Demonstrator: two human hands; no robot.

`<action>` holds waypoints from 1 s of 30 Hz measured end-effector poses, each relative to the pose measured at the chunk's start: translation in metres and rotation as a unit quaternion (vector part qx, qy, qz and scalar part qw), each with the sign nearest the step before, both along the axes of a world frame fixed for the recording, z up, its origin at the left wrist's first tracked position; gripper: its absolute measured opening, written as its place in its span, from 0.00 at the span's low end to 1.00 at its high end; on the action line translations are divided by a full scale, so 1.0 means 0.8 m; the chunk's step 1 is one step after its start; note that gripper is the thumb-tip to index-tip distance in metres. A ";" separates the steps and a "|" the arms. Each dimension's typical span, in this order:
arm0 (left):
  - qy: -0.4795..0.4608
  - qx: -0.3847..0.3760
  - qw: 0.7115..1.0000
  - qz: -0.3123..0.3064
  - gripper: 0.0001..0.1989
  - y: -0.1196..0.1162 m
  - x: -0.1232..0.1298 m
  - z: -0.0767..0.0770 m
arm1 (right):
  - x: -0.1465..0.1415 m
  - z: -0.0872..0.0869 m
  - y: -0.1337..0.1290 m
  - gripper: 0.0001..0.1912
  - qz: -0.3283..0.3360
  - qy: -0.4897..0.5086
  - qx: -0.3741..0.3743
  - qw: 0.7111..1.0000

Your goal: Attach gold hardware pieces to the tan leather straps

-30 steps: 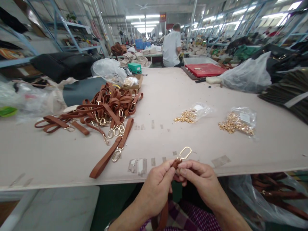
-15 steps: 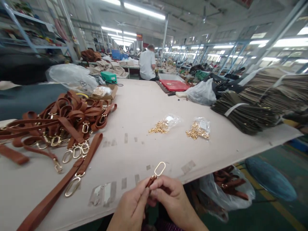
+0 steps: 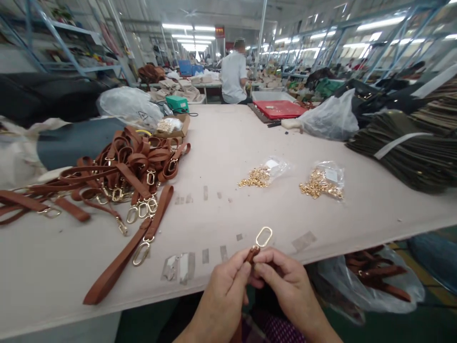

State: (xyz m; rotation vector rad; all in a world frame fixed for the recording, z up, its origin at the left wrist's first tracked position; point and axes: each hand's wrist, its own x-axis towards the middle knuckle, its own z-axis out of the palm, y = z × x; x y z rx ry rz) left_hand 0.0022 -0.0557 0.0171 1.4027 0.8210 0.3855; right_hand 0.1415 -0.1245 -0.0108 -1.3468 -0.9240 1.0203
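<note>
At the table's near edge, my left hand (image 3: pixel 228 281) and my right hand (image 3: pixel 283 276) are closed together on a brown leather strap (image 3: pixel 252 255). A gold oval clasp (image 3: pixel 264 237) sticks up from the strap's end, above my fingertips. Most of the strap is hidden by my hands; whether a small part is pinched there too I cannot make out. To the left lies a finished-looking brown strap (image 3: pixel 117 276) with its own gold clasp, beside a tangled heap of such straps (image 3: pixel 132 162).
Two plastic bags spill small gold fittings (image 3: pixel 257 177), (image 3: pixel 317 183) onto the table (image 3: pixel 221 143). Dark fabric stacks (image 3: pixel 403 152) stand at right, a red tray (image 3: pixel 278 109) farther back. Below the right edge hangs a clear bag of brown straps (image 3: pixel 378 276). A person (image 3: pixel 233 76) sits ahead.
The view has swung left and slightly down, so everything appears farther right and most of the table higher. Both hands still grip the strap with its clasp upright.
</note>
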 end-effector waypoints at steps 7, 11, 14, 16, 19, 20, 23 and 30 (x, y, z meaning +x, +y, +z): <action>0.011 0.071 0.997 -0.019 0.20 0.005 0.004 -0.002 | 0.005 0.003 0.003 0.10 0.031 -0.001 -0.002 1.000; -0.014 0.152 0.988 -0.034 0.21 0.008 0.000 -0.015 | 0.000 0.003 0.010 0.13 -0.009 0.113 0.003 0.994; -0.025 0.165 0.986 -0.024 0.21 0.010 -0.003 -0.028 | 0.000 0.003 0.013 0.14 -0.013 0.132 0.002 0.991; -0.029 0.163 0.986 -0.009 0.20 0.011 -0.002 -0.031 | 0.000 0.005 0.014 0.12 -0.021 0.101 -0.002 0.995; -0.049 0.135 0.990 0.004 0.19 0.014 0.005 -0.027 | 0.004 0.011 0.017 0.09 -0.033 0.044 -0.017 0.998; -0.059 0.111 0.992 0.010 0.19 0.016 0.009 -0.024 | 0.009 0.014 0.018 0.08 -0.028 0.021 -0.026 0.999; -0.062 0.036 0.997 0.033 0.22 0.023 0.016 -0.013 | 0.048 0.019 0.027 0.08 -0.023 -0.108 -0.045 0.993; -0.007 -0.116 0.988 0.105 0.33 0.048 0.014 -0.014 | 0.219 -0.001 0.040 0.09 -0.222 -0.528 -0.063 0.817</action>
